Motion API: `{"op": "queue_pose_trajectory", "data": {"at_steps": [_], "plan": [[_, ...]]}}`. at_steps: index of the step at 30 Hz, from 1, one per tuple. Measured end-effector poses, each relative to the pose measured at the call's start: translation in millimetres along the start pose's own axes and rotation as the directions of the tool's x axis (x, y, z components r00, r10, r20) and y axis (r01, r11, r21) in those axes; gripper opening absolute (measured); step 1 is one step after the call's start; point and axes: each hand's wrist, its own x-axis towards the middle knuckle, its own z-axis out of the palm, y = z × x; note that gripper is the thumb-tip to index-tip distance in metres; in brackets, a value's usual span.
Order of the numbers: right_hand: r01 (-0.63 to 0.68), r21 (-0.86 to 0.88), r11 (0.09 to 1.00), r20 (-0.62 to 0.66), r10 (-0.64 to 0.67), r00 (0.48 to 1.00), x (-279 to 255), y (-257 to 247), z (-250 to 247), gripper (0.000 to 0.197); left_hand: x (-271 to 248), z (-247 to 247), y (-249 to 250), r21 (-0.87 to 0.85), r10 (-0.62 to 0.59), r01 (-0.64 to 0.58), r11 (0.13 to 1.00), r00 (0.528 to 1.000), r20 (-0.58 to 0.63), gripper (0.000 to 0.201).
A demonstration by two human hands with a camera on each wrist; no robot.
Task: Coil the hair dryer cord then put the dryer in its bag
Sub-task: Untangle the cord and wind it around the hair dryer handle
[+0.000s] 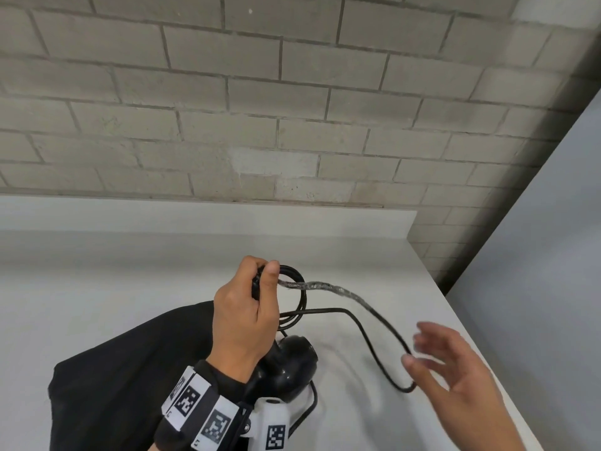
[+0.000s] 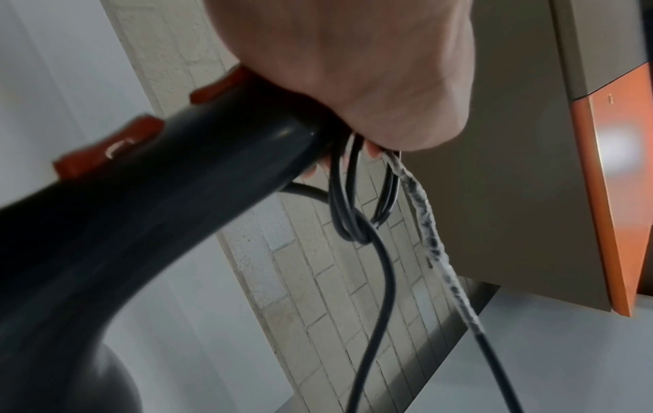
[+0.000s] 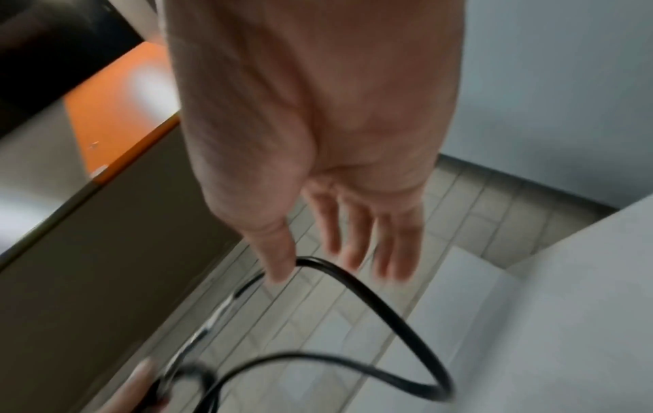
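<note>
My left hand (image 1: pixel 250 307) grips the black hair dryer's handle (image 2: pixel 198 178) together with several small loops of its black cord (image 1: pixel 297 301). The dryer's round body (image 1: pixel 289 366) rests on the white table below that hand. A taped, whitish stretch of cord (image 1: pixel 328 286) runs right from my left thumb. The loose cord makes a long loop (image 1: pixel 383 356) that ends by my right hand (image 1: pixel 452 362). That hand is spread, blurred, its thumb touching the cord (image 3: pixel 357 290). The black bag (image 1: pixel 130 379) lies flat on the table under my left forearm.
The white table (image 1: pixel 162 271) ends at a grey brick wall (image 1: pixel 260 109) behind and at an edge on the right, beside a pale wall panel (image 1: pixel 536 271). An orange-edged cabinet (image 2: pixel 614 195) shows in the wrist views.
</note>
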Motion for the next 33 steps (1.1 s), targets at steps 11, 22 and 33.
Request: {"op": "queue_pose_trajectory", "data": {"at_steps": [11, 22, 33], "plan": [[0.642, -0.2, 0.74, 0.246, -0.596, 0.764, -21, -35, 117, 0.023, -3, 0, 3, 0.026, -0.009, 0.009, 1.0, 1.0, 0.008, 0.033], [0.578, -0.365, 0.73, 0.451, -0.404, 0.796, 9, -36, 102, 0.019, -2, -2, -1, 0.02, -0.021, 0.021, 1.0, 1.0, 0.018, 0.035], [0.372, -0.657, 0.656, 0.629, 0.205, 0.75, -20, 5, -17, 0.019, -4, -4, -3, 0.021, -0.025, 0.024, 0.999, 0.999, 0.023, 0.032]]}}
